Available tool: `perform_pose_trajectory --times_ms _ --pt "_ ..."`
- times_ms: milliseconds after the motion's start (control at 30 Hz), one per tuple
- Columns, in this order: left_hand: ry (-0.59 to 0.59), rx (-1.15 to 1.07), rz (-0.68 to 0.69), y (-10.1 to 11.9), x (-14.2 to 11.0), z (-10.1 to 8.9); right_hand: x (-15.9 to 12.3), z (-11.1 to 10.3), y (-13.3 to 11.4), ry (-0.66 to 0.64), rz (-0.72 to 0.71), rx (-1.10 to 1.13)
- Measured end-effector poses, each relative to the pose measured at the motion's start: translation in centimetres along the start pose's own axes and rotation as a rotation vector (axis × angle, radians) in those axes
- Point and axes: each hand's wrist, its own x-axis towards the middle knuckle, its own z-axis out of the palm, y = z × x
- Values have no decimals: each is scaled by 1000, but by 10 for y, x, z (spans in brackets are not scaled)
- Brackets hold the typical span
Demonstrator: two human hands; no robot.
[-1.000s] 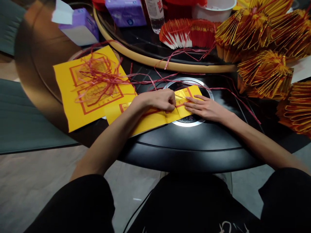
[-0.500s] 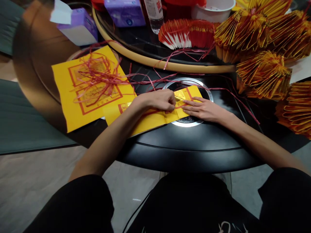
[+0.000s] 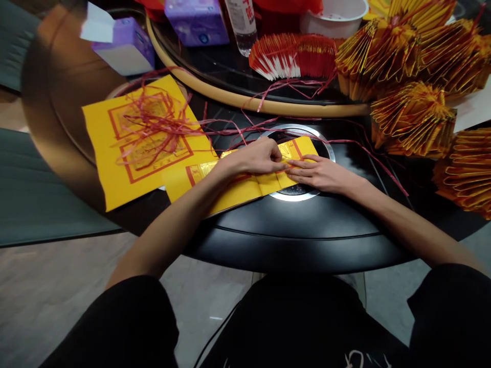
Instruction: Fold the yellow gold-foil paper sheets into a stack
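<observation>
A strip of yellow joss paper [image 3: 238, 198] with gold foil and red print lies slantwise near the table's front edge. My left hand [image 3: 261, 156] presses on its middle with curled fingers, the thumb side toward the right. I see nothing held in it, though its underside is hidden. My right hand [image 3: 320, 174] lies flat on the strip's right part, fingers stretched out to the left, their tips close to my left hand. Creases cross the strip beside my left hand. To the left are larger yellow sheets [image 3: 105, 168] with a tangle of pink-red plastic string [image 3: 161, 125] on top.
Folded gold-and-orange paper fans [image 3: 416, 120] crowd the right side. On the raised turntable [image 3: 215, 92] stand a red-and-white folded paper row [image 3: 293, 56], a clear bottle [image 3: 243, 25], a purple tissue pack [image 3: 197, 23] and a white bowl [image 3: 333, 18]. Another tissue pack [image 3: 126, 46] sits at left.
My left hand has shifted slightly right along the strip and turned, its thumb side now nearer my right fingertips. My right hand stays nearly still on the paper.
</observation>
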Motion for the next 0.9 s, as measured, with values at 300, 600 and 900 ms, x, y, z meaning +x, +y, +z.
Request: perform_pose_trajectory --times_ms 300,600,900 --pt "1 321 -65 -3 9 16 -2 0 2 -13 71 240" --pt "-51 459 -81 4 5 17 -19 -1 -1 -1 93 301" --pt "-35 475 -30 7 5 15 -40 -10 -10 26 144 274"
